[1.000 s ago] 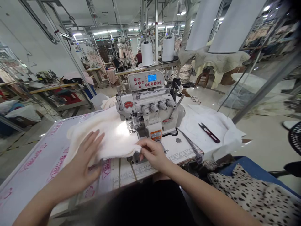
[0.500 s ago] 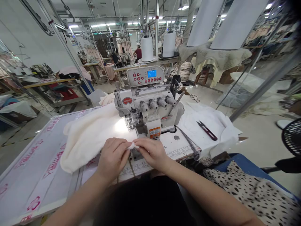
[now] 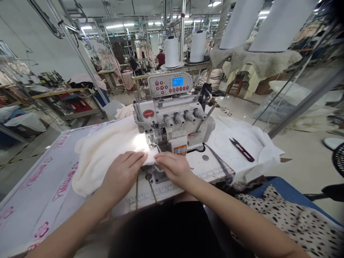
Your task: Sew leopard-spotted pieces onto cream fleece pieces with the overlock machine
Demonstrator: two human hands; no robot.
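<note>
A white overlock sewing machine (image 3: pixel 172 118) stands at the middle of the table, its presser foot (image 3: pixel 153 137) just beyond my hands. A soft cream fleece fabric (image 3: pixel 107 150) lies bunched to its left, with an edge running up to the foot. My left hand (image 3: pixel 123 173) presses flat on that edge, fingers together. Beside it, my right hand (image 3: pixel 174 168) has its fingertips on the same edge, directly in front of the foot. Whether the fabric lies under the foot is hidden by the glare and my fingers.
Red-handled thread snips (image 3: pixel 242 150) lie on white fabric (image 3: pixel 236 138) right of the machine. Spotted fabric (image 3: pixel 285 222) fills a blue bin at lower right. Thread cones (image 3: pixel 172 52) stand behind the machine. A person (image 3: pixel 160 59) works far back among other machine tables.
My left hand has moved from the fabric's middle to its edge beside my right hand. The small pinched fabric tuft between my fingers has flattened, and my hands have parted slightly.
</note>
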